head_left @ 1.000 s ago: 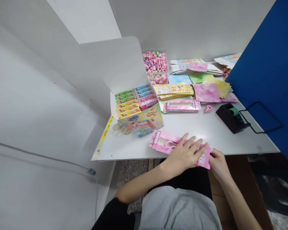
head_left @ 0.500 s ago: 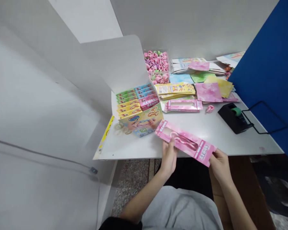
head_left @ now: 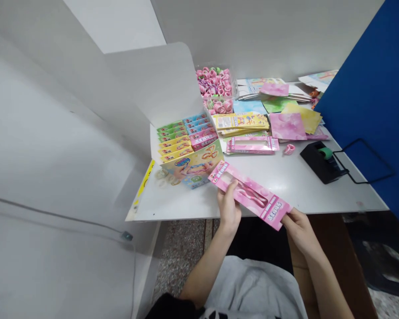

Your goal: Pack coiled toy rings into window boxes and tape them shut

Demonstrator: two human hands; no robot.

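Both hands hold a long pink box (head_left: pixel 269 199) tilted over the table's front edge. Through its cut-out window shows a pink-and-white cord (head_left: pixel 249 193). My left hand (head_left: pixel 229 208) grips the lower side near the middle, with its thumb at the window. At the box's right end my right hand (head_left: pixel 297 226) is closed, its fingertips partly hidden behind or in the end. Just beyond the box's left end stands an open display carton (head_left: pixel 199 166), filled with rows of green, blue, yellow and pink boxes.
A clear tub of pink and green coiled pieces (head_left: pixel 216 86) stands at the back. Flat yellow packs (head_left: pixel 242 122), a pink windowed box (head_left: pixel 251 145) and coloured cards (head_left: pixel 287 126) lie to its right. One pink coil (head_left: pixel 289 149) sits near a black tape dispenser (head_left: pixel 322 161). A blue panel (head_left: pixel 365 110) bounds the right side.
The pink box has shifted slightly left with both hands. My left thumb now lies further into the window, and the cord inside shows lower and further right.
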